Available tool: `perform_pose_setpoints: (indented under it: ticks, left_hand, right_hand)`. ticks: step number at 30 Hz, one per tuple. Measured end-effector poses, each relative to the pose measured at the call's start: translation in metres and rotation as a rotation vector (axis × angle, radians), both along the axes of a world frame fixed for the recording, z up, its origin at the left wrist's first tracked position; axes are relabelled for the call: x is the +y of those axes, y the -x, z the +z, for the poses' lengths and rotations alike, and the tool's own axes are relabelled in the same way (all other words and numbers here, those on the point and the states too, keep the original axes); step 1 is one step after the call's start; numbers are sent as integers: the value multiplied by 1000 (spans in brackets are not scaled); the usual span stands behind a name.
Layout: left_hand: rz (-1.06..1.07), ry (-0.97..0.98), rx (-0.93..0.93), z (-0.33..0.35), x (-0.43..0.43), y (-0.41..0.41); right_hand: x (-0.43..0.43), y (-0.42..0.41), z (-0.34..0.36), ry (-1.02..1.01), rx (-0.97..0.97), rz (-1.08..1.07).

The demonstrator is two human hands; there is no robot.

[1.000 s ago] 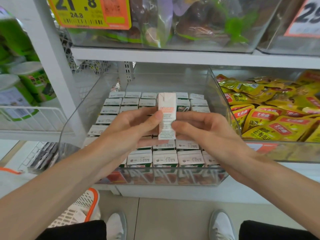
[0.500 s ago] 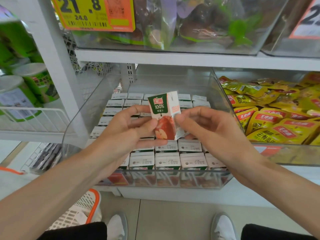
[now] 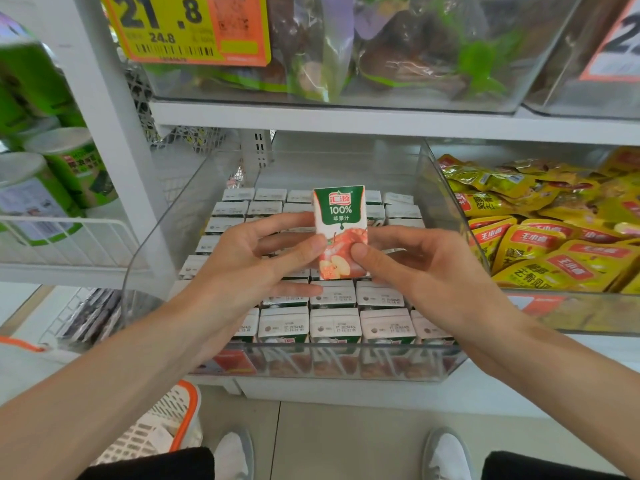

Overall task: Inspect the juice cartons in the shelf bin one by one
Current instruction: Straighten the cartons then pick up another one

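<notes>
A single juice carton [image 3: 340, 230] is held upright in the centre of the frame, its printed front facing the camera: a green top panel marked "100%" and apple pictures below. It sits between the two hands, above the packed rows and clear of them.

The left hand [image 3: 249, 265] comes in from the lower left and pinches the carton's lower left edge, thumb on the front face and fingers reaching behind. The right hand [image 3: 426, 271] comes in from the lower right and grips the lower right edge the same way, thumb tip on the apple picture and fingers curled round the back. The two thumbs lie close together on the carton's lower half; the top half stands free above them.

Beneath the hands, the clear shelf bin [image 3: 346, 367] holds the other cartons [image 3: 334, 323] in tight rows, white tops up. To the right, a neighbouring bin is heaped with yellow snack packets [image 3: 554, 244]. A yellow and orange price tag [image 3: 194, 26] hangs at the upper left, and green canisters [image 3: 69, 168] stand at the left edge. A white and orange basket [image 3: 166, 424] sits on the floor at the lower left.
</notes>
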State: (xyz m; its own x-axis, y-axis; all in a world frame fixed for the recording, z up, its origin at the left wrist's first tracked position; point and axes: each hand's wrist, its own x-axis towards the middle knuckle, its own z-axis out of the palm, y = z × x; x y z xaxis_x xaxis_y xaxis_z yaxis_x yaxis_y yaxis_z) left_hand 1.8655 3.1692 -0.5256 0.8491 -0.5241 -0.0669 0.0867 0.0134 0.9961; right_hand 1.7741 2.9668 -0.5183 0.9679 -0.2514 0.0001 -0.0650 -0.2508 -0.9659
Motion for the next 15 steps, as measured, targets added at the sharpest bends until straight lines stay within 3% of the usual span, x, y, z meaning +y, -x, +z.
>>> perform_pose_setpoints:
  ticks: [8,15]
  left_hand:
    - [1,16,-83,0,-1,-2]
    - [-170,-61,-104,-2,-5,3]
  right_hand:
    - [-1,-2,0,-259,-3,14]
    - [10,-2,0,-114,72,120]
